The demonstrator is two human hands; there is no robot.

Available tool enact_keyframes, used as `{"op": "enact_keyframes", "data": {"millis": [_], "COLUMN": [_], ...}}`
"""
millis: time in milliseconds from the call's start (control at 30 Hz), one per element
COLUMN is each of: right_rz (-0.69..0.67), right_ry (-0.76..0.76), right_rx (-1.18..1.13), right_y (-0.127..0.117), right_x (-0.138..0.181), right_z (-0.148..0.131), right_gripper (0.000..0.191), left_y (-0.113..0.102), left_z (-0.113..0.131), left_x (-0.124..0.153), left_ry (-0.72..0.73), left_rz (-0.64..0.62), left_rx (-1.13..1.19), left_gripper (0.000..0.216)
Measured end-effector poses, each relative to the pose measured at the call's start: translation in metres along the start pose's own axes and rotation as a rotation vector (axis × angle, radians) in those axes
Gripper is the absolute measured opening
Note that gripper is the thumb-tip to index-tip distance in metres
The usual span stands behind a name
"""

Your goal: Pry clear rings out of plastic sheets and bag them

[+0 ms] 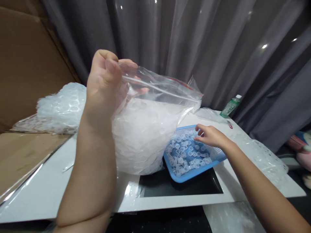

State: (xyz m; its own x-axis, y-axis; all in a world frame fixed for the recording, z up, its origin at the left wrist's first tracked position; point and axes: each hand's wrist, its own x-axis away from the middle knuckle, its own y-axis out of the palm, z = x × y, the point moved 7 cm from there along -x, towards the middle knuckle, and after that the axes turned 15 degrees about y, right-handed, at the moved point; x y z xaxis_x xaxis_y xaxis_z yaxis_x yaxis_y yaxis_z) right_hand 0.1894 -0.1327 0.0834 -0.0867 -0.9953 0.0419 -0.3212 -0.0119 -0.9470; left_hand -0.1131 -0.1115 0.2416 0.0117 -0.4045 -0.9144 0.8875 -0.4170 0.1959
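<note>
My left hand [109, 79] grips the upper left edge of a clear zip-lock bag [143, 136], thumb and fingers closed on the plastic. The bag hangs upright and bulges with whitish translucent pieces that I cannot make out singly. A red line and a white seal strip run along its top. My right hand [209, 135] hovers over the right side of a blue plastic basket [181, 178], fingers curled and apart, with nothing visible in them. Many small clear plastic pieces [190, 153], round and cap-like, lie scattered in the basket. The bag hides the basket's left edge.
A cardboard box [29, 58] stands at the left beside another full clear bag [62, 103]. On the white table [36, 191], a black mat [179, 191] lies under the basket. A green bottle [230, 106] stands back right; plastic bags [259, 158] lie at right. Grey curtains [155, 35] hang behind.
</note>
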Motion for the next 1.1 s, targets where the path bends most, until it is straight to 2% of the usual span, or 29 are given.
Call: {"op": "enact_keyframes", "data": {"millis": [100, 267, 300, 400, 467, 533, 600, 700, 767, 833, 900, 967, 1100], "right_rz": [0.025, -0.075, -0.049, 0.138, 0.223, 0.247, 0.242, 0.236, 0.249, 0.248, 0.217, 0.184, 0.157], "right_ry": [-0.071, -0.367, -0.383, -0.343, -0.317, -0.301, -0.278, -0.247, -0.239, -0.247, -0.252, -0.241, -0.221], "right_rx": [-0.239, -1.000, -1.094, -1.222, -1.255, -1.285, -1.323, -1.395, -1.432, -1.458, -1.491, -1.523, -1.544], "right_y": [-0.022, -0.053, -0.057, -0.067, -0.071, -0.070, -0.065, -0.056, -0.051, -0.049, -0.047, -0.045, -0.043], "right_x": [0.009, 0.029, 0.031, 0.036, 0.038, 0.038, 0.034, 0.026, 0.022, 0.019, 0.019, 0.019, 0.023], "right_z": [-0.024, -0.101, -0.113, -0.133, -0.138, -0.139, -0.137, -0.133, -0.130, -0.129, -0.129, -0.127, -0.121], "right_gripper": [0.029, 0.055, 0.053, 0.030, 0.024, 0.023, 0.023, 0.022, 0.021, 0.021, 0.020, 0.019, 0.018], "left_y": [-0.006, -0.019, -0.022, -0.031, -0.037, -0.044, -0.051, -0.067, -0.075, -0.080, -0.083, -0.084, -0.084], "left_z": [-0.002, -0.001, 0.000, 0.011, 0.023, 0.031, 0.027, 0.004, -0.014, -0.027, -0.031, -0.029, -0.026], "left_x": [-0.002, 0.000, 0.002, 0.003, 0.002, 0.001, 0.002, 0.009, 0.019, 0.028, 0.032, 0.030, 0.027], "left_ry": [0.004, 0.004, -0.011, 0.005, 0.092, 0.171, 0.136, -0.094, -0.294, -0.459, -0.514, -0.476, -0.411], "left_rz": [0.051, 0.157, 0.171, 0.214, 0.247, 0.265, 0.248, 0.198, 0.137, 0.048, 0.004, 0.062, 0.275], "left_rx": [-0.071, -0.201, -0.216, -0.270, -0.303, -0.326, -0.340, -0.304, -0.258, -0.255, -0.296, -0.303, -0.185], "left_gripper": [0.046, 0.049, 0.048, 0.049, 0.051, 0.055, 0.062, 0.075, 0.075, 0.060, 0.039, 0.028, 0.020]}}
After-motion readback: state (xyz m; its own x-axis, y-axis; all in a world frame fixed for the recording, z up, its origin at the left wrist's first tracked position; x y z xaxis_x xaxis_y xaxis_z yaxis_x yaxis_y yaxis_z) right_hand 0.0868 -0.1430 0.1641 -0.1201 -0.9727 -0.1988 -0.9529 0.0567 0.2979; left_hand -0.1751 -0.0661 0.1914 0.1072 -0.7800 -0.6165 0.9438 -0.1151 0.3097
